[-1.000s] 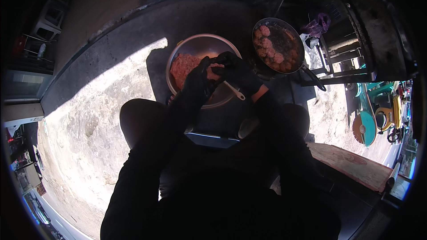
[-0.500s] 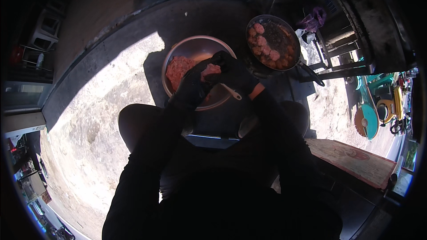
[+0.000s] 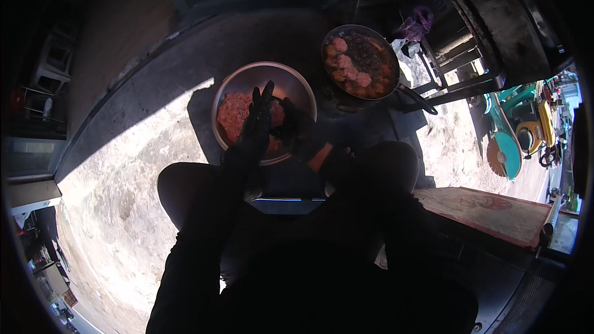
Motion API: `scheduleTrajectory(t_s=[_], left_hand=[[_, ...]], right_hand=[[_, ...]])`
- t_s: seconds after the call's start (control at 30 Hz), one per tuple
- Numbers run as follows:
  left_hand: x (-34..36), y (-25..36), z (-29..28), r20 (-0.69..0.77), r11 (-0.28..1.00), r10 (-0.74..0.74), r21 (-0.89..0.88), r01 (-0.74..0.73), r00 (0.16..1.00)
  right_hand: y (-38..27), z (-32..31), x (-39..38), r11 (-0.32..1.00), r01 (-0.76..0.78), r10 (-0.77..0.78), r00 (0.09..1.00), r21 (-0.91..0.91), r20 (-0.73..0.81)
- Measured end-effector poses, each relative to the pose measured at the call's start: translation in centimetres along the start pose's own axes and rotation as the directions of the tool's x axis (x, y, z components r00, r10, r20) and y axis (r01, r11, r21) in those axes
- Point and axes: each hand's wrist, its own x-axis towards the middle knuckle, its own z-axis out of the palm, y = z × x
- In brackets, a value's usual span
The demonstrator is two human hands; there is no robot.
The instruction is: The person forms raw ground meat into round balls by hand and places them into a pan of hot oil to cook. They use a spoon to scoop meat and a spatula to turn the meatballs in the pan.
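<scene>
A steel bowl point(image 3: 265, 64) holding pink minced meat point(image 3: 234, 114) sits between my knees. Over it, my gloved left hand point(image 3: 256, 124) stands upright, open, with fingers stretched out. My gloved right hand point(image 3: 296, 128) is curled opposite it, closed around something mostly hidden between the two palms; a bit of pink shows there. Just behind and right of the bowl, a black frying pan point(image 3: 421, 101) holds dark bubbling liquid with several raw pink and browned meatballs point(image 3: 348, 69).
A purple bag point(image 3: 414, 25) and dark metal racks point(image 3: 461, 59) stand beyond the pan. At far right are a cutting disc point(image 3: 504, 154) and other tools. A worn board point(image 3: 476, 213) lies at my lower right. Concrete blocks point(image 3: 52, 65) are stacked at far left.
My hands have shifted down and left; my left hand's fingers have straightened upward, and the lump seen between them is now mostly hidden. The whole view has shifted, bowl and pan appearing further left.
</scene>
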Motion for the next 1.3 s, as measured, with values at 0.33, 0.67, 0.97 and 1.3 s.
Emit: scheduleTrajectory(t_s=[0.33,0.67,0.97,1.3], left_hand=[[0.6,1.9,-0.6,0.057,0.82,-0.057,-0.567,0.079,0.997],[0.0,2.2,-0.9,0.002,0.636,-0.244,-0.755,0.161,0.97],[0.6,1.8,-1.5,0.139,0.649,-0.238,-0.713,0.264,0.961],[1.0,2.4,-6.4,-0.412,0.795,-0.118,-0.585,-0.163,0.904]], right_hand=[[-0.8,2.4,-2.9,0.986,0.055,-0.05,0.998,-0.155,0.035],[-18.7,-3.6,4.1,0.11,0.24,-0.342,0.921,-0.965,0.19],[-32.8,-12.2,14.1,-0.366,-0.116,-0.636,0.755,-0.924,0.157],[-27.5,-0.2,6.2,-0.695,0.015,-0.608,0.522,-0.719,0.598]])
